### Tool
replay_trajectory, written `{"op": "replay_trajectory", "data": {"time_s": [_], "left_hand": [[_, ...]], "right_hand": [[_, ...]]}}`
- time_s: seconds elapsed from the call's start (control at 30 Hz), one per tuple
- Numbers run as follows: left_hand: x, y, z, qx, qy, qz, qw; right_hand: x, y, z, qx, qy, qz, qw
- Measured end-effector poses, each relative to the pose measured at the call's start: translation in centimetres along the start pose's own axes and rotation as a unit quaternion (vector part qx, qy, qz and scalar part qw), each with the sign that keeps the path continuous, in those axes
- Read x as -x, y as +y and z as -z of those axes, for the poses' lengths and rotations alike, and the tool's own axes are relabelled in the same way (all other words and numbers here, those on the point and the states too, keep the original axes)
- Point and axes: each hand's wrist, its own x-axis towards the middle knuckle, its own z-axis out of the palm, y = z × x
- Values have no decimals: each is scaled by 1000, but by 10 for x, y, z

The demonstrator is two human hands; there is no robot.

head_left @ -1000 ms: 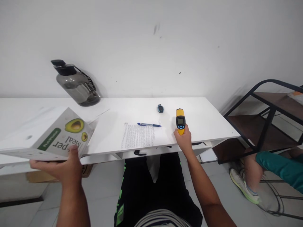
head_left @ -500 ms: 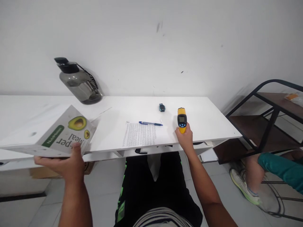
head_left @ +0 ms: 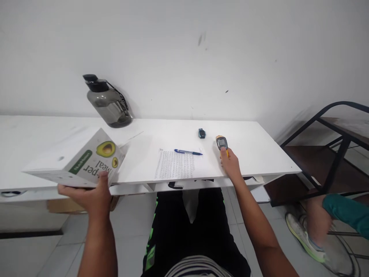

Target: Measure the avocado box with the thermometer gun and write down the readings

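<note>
My left hand (head_left: 93, 194) grips the lower edge of a white cardboard box (head_left: 83, 157) printed with avocados, its lettering upside down. The box is tilted over the left part of the table, near the front edge. In my right hand (head_left: 231, 163) is a yellow and black infrared thermometer (head_left: 222, 144), its small screen facing up and my thumb lying just below the screen. A sheet of paper (head_left: 175, 165) with rows of handwriting lies between my hands. A blue pen (head_left: 188, 152) rests across its top edge. Beyond it sits a small dark teal device (head_left: 201, 133).
A grey water bottle (head_left: 111, 105) with a black lid stands at the back left of the white table (head_left: 248, 130). To the right is a black-framed shelf (head_left: 325, 154). Another person's leg and shoe (head_left: 305, 234) show below it.
The view has shifted slightly left, so things appear further right. My right hand has turned the thermometer, and my thumb has come onto its face. The box stays in my left hand.
</note>
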Motion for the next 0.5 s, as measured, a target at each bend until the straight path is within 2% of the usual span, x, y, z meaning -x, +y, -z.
{"op": "replay_trajectory", "data": {"time_s": [0.17, 0.37, 0.5], "left_hand": [[-2, 8, 1, -20, 1, 20, 1000], [-6, 8, -6, -65, -24, 51, 996], [-14, 1, -20, -198, -33, 85, 976]], "right_hand": [[-14, -2, 5, 180, -6, 26, 983], [-38, 1, 5, 295, -64, 0, 953], [-43, -1, 2, 343, -85, -1, 935]]}}
